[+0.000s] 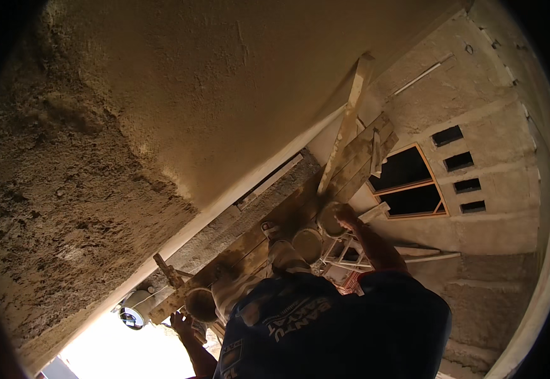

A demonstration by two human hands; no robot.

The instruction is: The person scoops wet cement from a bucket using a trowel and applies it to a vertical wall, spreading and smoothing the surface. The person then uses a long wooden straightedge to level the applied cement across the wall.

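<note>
My right hand (347,218) is closed at the right edge of a round bucket (330,221) filled with grey-brown mix. Whether it grips the rim or something small is hidden. A second filled bucket (307,246) stands just beside that one, near my right foot (270,230). Low on the left, my left hand (182,325) is in shadow next to a darker bucket (200,304), close to the end of the wooden planks (249,243). Its fingers are bent, but I cannot tell what they touch.
Wet plaster (224,82) covers the near wall, with a rough patch (66,208) at left. A timber post (347,123) slants up from the planks. Beyond stand a wood-framed window (407,183) and a wall with several vent holes. A container (137,309) sits past the planks' left end.
</note>
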